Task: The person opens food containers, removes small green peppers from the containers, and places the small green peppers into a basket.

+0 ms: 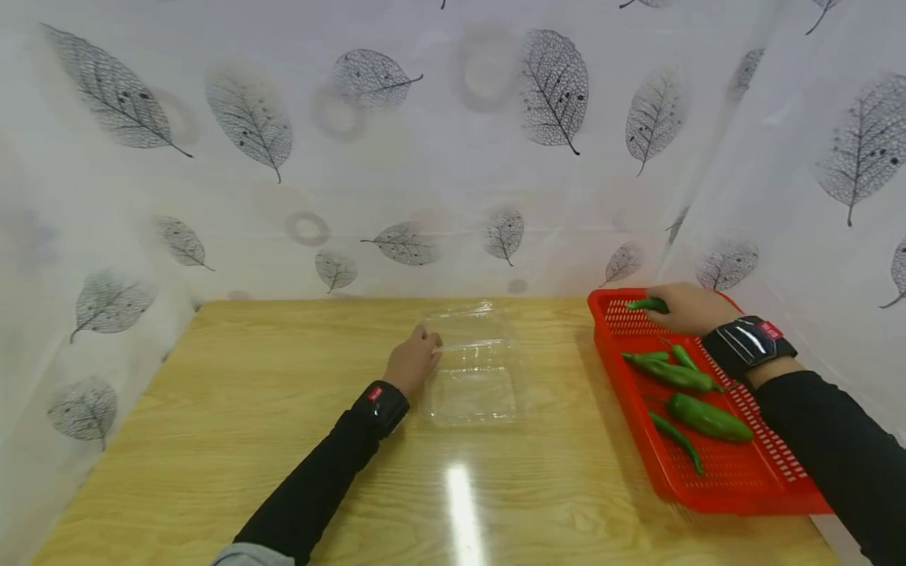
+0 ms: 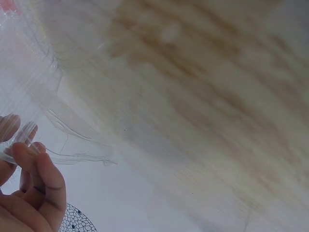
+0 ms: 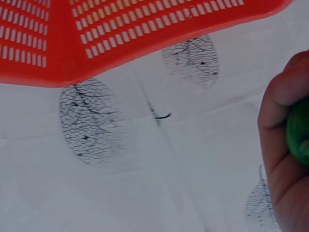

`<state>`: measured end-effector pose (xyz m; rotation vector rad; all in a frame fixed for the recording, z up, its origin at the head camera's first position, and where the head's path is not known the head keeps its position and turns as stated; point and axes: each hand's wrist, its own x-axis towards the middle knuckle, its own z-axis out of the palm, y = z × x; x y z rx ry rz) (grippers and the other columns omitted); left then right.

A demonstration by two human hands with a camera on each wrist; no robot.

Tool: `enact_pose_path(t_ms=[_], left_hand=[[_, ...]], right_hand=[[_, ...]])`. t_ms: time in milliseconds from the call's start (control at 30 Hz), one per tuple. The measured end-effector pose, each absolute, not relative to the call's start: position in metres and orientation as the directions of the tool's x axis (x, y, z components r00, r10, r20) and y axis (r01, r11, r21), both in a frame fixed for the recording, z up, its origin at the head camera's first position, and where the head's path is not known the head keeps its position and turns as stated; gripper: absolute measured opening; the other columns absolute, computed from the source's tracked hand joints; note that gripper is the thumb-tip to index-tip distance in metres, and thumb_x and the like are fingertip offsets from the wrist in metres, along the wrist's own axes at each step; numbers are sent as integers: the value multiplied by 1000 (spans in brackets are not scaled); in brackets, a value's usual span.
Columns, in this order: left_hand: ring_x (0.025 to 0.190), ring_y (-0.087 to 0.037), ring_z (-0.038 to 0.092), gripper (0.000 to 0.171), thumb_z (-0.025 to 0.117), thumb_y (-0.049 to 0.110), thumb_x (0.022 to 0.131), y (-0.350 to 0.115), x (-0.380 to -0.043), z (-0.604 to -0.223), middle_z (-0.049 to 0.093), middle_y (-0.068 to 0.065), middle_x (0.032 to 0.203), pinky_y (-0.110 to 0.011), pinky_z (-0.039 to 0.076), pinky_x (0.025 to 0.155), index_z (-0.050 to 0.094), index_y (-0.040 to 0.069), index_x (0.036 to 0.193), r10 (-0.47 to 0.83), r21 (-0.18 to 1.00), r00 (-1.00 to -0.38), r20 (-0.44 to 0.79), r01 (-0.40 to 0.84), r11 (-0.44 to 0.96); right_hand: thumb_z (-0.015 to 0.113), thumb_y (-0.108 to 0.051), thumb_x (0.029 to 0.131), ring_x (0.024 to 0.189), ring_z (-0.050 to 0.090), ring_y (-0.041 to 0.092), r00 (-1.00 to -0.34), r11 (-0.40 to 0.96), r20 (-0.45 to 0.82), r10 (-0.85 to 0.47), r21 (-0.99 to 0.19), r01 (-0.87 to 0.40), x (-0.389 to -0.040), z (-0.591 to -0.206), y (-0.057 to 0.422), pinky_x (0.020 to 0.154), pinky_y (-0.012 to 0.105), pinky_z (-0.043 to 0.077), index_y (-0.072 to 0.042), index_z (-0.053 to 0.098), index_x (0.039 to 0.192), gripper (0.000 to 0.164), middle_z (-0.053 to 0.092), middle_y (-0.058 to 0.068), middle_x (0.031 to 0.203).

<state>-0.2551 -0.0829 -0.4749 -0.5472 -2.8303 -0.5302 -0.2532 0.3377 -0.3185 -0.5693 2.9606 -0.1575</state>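
Note:
A clear plastic clamshell box [image 1: 473,393] lies opened out on the wooden table, its lid folded back toward the wall. My left hand [image 1: 412,362] pinches the box's left edge near the hinge; the left wrist view shows the thin plastic [image 2: 72,130] between thumb and fingers. Over the far end of a red basket [image 1: 637,464], my right hand [image 1: 690,308] grips a green pepper [image 1: 647,304]. In the right wrist view the fingers curl round that pepper [image 3: 299,130], much of it cut off by the frame. Several other green peppers [image 1: 708,417] lie in the basket.
The red basket has slotted, raised walls and stands at the table's right side. A white leaf-printed sheet [image 1: 425,173] hangs behind the table [image 1: 283,393] and along its sides. Wood surface lies between box and basket.

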Motion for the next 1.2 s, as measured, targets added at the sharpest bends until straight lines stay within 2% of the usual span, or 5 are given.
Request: enact_pose_path(t_ms=[233,500,767,1000,1200], left_hand=[[60,-13,51,16,65,16,88,-86,-255,-472,52,-9,93,-24,43,51,64,7,102,311,302,-911,271,387,871],[57,-11,47,17,66,16,88,-88,-257,-474,51,-8,92,-23,40,49,63,7,102,315,283,-903,291,396,874],[57,-10,47,16,65,17,89,-89,-259,-478,51,-8,93,-21,39,49,63,7,102,322,280,-897,304,407,870],[61,-13,51,17,65,17,89,-84,-256,-475,51,-9,94,-24,43,53,63,7,103,313,309,-912,267,389,868],[61,-12,50,18,64,18,90,-82,-256,-475,51,-8,94,-24,43,54,63,7,104,316,305,-916,247,384,872]], right_hand=[[55,-15,91,56,40,16,-944,947,-142,-296,-171,-272,-258,-336,377,56,31,33,-2,58,83,16,46,2,66],[59,-11,88,62,46,17,-926,946,-214,-310,-169,-278,-255,-367,404,60,33,38,12,59,102,26,58,11,78],[64,-12,85,69,56,18,-882,913,-250,-400,-199,-357,-245,-402,400,63,35,45,6,62,95,21,62,9,82],[65,-11,84,66,47,12,-859,896,-272,-433,-237,-376,-245,-419,387,62,28,41,1,66,95,16,58,1,77],[66,-14,84,64,51,12,-860,897,-265,-436,-200,-393,-247,-427,378,61,29,43,-3,66,95,16,60,1,77]])
